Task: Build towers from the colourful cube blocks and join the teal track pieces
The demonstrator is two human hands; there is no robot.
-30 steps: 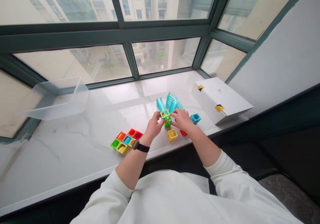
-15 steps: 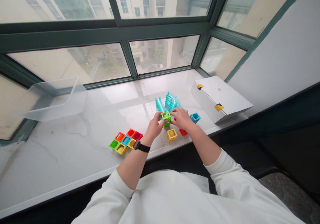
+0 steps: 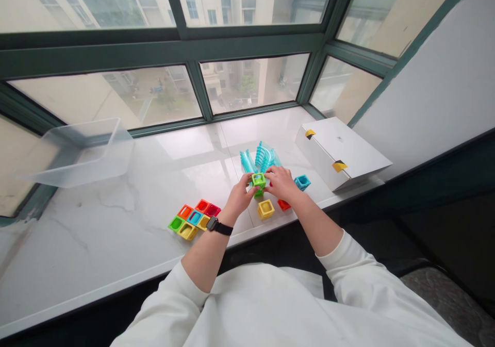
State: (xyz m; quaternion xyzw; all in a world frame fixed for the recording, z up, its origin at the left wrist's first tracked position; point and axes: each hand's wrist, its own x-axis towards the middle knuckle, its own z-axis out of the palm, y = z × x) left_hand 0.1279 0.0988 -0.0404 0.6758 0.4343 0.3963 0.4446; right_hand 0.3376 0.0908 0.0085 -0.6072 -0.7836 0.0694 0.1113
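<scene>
Both my hands are low over the white sill, holding a green square-framed plastic block [image 3: 258, 181] between them. My left hand [image 3: 240, 196] grips it from the left, and the fingers of my right hand [image 3: 282, 184] press on its right side. A second green piece [image 3: 259, 193] shows just below it, partly hidden by my fingers. Close by sit a yellow hollow cube [image 3: 266, 209], a red piece [image 3: 284, 205] partly under my right hand, and a teal hollow cube [image 3: 302, 182]. Translucent blue spiral ramp pieces [image 3: 262, 158] stand behind my hands. Several joined coloured square blocks [image 3: 194, 218] lie flat to the left.
The white marble windowsill [image 3: 116, 208] carries everything. A clear plastic tub [image 3: 77, 153] stands at its left, and a white cardboard box [image 3: 339, 153] with yellow-black tape at its right. Green-framed windows [image 3: 251, 45] run along the back, and a white wall rises at right.
The green block has moved slightly up and to the right between my hands. My hands have drawn a little closer around it. The camera view has shifted only slightly.
</scene>
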